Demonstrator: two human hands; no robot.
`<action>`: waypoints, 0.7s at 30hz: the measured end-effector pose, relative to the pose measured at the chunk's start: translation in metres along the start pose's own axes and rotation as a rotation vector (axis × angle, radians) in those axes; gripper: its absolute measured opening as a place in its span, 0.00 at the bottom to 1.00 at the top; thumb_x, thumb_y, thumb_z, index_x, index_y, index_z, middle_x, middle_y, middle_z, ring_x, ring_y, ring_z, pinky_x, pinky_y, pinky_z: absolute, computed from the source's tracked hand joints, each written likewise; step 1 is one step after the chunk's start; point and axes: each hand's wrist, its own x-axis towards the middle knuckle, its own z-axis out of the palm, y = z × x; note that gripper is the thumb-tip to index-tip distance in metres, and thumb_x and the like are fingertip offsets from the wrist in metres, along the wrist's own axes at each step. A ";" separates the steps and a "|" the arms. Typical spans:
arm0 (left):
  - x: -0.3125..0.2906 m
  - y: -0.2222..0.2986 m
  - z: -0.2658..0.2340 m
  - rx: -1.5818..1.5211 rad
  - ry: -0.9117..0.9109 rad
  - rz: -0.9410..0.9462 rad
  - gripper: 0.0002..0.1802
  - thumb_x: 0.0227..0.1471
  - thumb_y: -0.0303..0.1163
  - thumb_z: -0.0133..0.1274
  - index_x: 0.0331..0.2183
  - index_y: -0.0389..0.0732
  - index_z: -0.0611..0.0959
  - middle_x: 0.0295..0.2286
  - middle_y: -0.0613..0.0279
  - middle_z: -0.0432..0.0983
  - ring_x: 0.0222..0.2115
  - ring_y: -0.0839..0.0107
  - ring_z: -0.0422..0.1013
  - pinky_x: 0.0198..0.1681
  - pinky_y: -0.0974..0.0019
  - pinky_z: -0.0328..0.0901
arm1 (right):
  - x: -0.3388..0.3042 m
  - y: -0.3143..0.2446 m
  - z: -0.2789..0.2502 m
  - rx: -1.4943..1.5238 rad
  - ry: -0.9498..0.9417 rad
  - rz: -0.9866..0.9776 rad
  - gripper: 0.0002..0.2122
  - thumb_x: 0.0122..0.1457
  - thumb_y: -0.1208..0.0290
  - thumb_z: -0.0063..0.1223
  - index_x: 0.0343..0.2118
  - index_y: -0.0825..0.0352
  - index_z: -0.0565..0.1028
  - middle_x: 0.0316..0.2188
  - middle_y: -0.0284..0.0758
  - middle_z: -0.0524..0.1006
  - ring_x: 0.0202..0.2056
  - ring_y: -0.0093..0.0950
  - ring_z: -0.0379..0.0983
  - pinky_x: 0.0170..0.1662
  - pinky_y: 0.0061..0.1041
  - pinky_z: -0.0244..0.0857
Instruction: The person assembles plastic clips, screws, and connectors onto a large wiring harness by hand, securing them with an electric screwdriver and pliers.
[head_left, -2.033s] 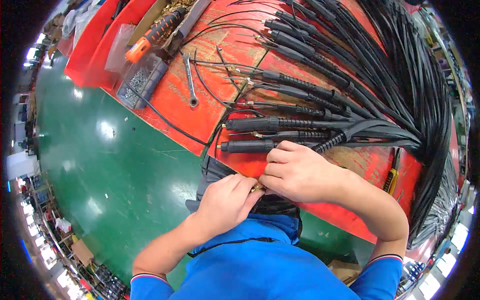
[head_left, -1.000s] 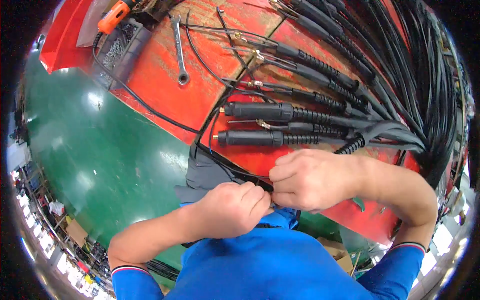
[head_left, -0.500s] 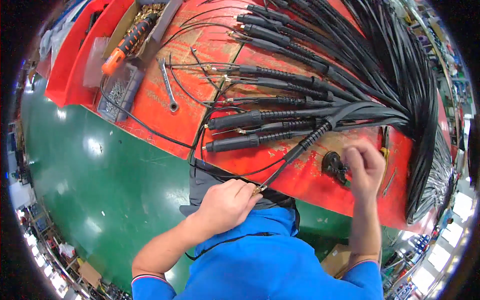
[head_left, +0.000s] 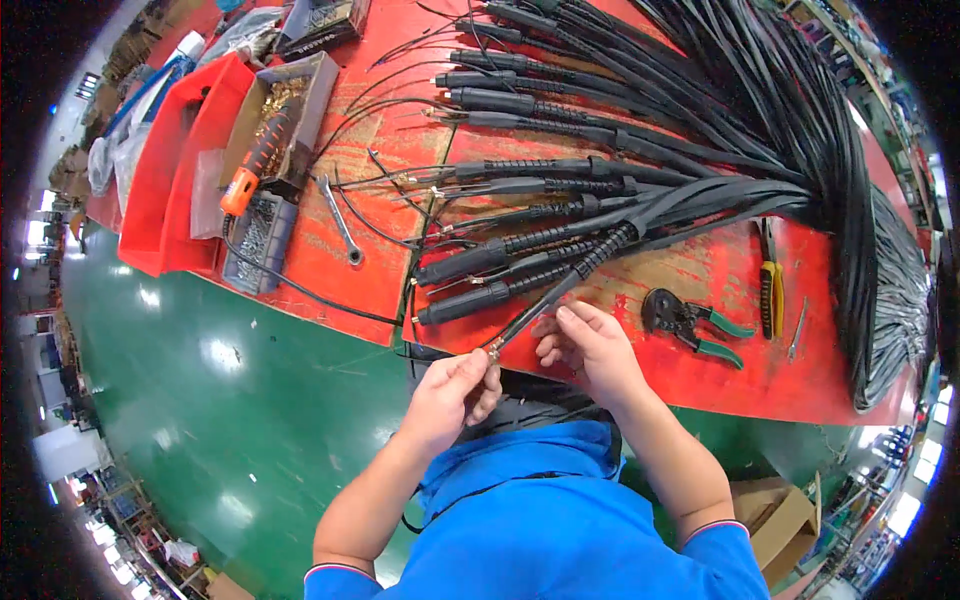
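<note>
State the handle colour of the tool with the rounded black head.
The handles are green; the current head view shows them best.

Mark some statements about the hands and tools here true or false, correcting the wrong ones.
1. The left hand holds a black cable near its end. True.
2. The right hand grips the green-handled tool. False: it lies on the red tabletop.
3. The yellow-handled pliers lie to the right of the green-handled tool. True.
4. The wrench lies there too. False: it lies to the left.
</note>
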 end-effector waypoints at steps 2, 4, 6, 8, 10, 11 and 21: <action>0.000 0.004 0.000 -0.109 -0.017 -0.043 0.23 0.70 0.49 0.42 0.28 0.42 0.74 0.19 0.68 0.67 0.18 0.79 0.61 0.20 0.74 0.55 | 0.005 0.002 -0.001 -0.079 0.026 -0.043 0.14 0.71 0.65 0.48 0.48 0.72 0.74 0.37 0.38 0.80 0.34 0.25 0.79 0.39 0.24 0.74; 0.000 0.005 -0.001 -0.221 -0.033 -0.089 0.23 0.70 0.49 0.42 0.28 0.43 0.74 0.19 0.69 0.66 0.17 0.80 0.60 0.20 0.75 0.54 | 0.005 0.004 0.001 -0.104 0.006 -0.062 0.13 0.71 0.66 0.48 0.48 0.72 0.74 0.37 0.38 0.80 0.34 0.25 0.78 0.39 0.24 0.74; 0.001 0.004 -0.003 -0.289 -0.046 -0.116 0.23 0.70 0.48 0.42 0.27 0.43 0.72 0.18 0.68 0.65 0.17 0.79 0.58 0.19 0.74 0.53 | 0.004 0.005 0.003 -0.127 -0.012 -0.076 0.13 0.70 0.67 0.49 0.48 0.72 0.74 0.37 0.38 0.80 0.35 0.25 0.78 0.40 0.25 0.74; 0.003 0.001 -0.004 -0.319 -0.054 -0.115 0.23 0.70 0.48 0.42 0.27 0.43 0.72 0.18 0.68 0.65 0.16 0.79 0.58 0.19 0.73 0.53 | 0.001 0.004 0.005 -0.157 -0.001 -0.070 0.13 0.70 0.68 0.50 0.48 0.73 0.75 0.37 0.38 0.80 0.35 0.25 0.78 0.40 0.24 0.74; 0.006 -0.001 -0.005 -0.347 -0.063 -0.113 0.24 0.70 0.48 0.42 0.27 0.42 0.72 0.18 0.68 0.65 0.16 0.78 0.59 0.19 0.73 0.52 | 0.001 0.006 0.002 -0.166 -0.005 -0.079 0.13 0.70 0.68 0.50 0.48 0.73 0.75 0.36 0.37 0.80 0.34 0.24 0.78 0.40 0.24 0.74; 0.007 -0.003 -0.006 -0.366 -0.062 -0.121 0.24 0.70 0.48 0.42 0.26 0.42 0.72 0.18 0.68 0.65 0.16 0.78 0.58 0.19 0.72 0.52 | 0.001 0.007 0.001 -0.178 -0.006 -0.090 0.13 0.70 0.68 0.50 0.47 0.73 0.76 0.36 0.37 0.80 0.34 0.24 0.78 0.40 0.24 0.73; 0.010 -0.006 0.000 -0.266 0.074 -0.085 0.26 0.70 0.49 0.40 0.38 0.35 0.81 0.25 0.58 0.79 0.18 0.79 0.69 0.19 0.78 0.60 | -0.002 0.002 0.004 -0.205 -0.007 -0.063 0.12 0.70 0.68 0.50 0.46 0.73 0.76 0.35 0.35 0.80 0.34 0.22 0.77 0.40 0.23 0.73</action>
